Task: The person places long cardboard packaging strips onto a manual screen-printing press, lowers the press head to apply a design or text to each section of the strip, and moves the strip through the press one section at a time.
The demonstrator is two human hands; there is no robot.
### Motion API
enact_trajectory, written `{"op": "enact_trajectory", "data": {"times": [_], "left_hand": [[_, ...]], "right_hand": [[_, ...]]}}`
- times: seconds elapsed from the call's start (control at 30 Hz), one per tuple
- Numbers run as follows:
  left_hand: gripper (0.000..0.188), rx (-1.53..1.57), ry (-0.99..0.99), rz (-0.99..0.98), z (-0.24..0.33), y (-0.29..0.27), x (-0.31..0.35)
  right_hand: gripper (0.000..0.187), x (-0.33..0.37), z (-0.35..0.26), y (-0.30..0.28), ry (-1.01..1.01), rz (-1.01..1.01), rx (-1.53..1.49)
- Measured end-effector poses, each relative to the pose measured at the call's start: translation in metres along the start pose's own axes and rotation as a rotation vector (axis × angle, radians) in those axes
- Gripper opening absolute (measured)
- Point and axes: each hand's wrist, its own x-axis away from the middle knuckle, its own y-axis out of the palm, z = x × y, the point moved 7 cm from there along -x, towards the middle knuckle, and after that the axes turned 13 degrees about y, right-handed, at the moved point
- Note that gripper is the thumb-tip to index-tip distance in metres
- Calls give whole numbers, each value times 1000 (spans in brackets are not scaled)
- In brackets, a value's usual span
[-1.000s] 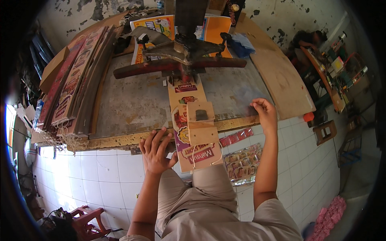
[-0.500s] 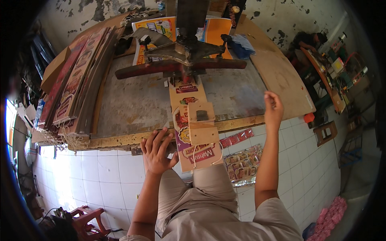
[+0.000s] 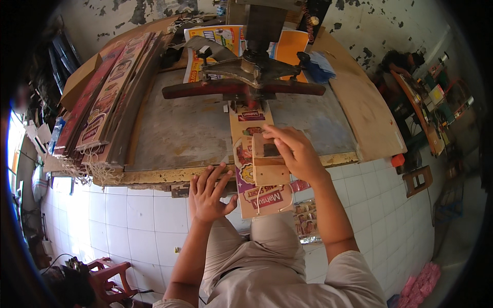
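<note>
A long printed cardboard strip point(image 3: 249, 141), with thin white cords at its near end, lies under the press and juts over the table's front edge. On it sits a small wooden block point(image 3: 270, 176) with a dark square patch, now partly covered. My right hand point(image 3: 298, 154) reaches over this block from the right, its fingers stretched and slightly apart. Whether the fingertips touch the block, I cannot tell. My left hand point(image 3: 210, 195) rests with spread fingers at the table's front edge, left of the strip, holding nothing.
The dark metal press head point(image 3: 251, 72) with its red-edged bar stands over the table point(image 3: 179, 120). Stacked printed strips point(image 3: 110, 92) with cords lie at left. Packs of printed sachets point(image 3: 306, 220) are below the edge. A person point(image 3: 403, 60) sits at the far right.
My right hand has moved left, from raised beside the table to over the wooden block. The left hand stays at the table edge. The view has shifted slightly.
</note>
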Motion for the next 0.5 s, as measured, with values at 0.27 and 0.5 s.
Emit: {"op": "enact_trajectory", "data": {"times": [0.27, 0.5], "left_hand": [[64, -30, 13, -2, -2, 5, 6], [63, -17, 10, -14, -3, 4, 6]], "right_hand": [[62, 10, -11, -1, -43, -72, 153], [60, 15, -10, -7, 106, -148, -38]]}}
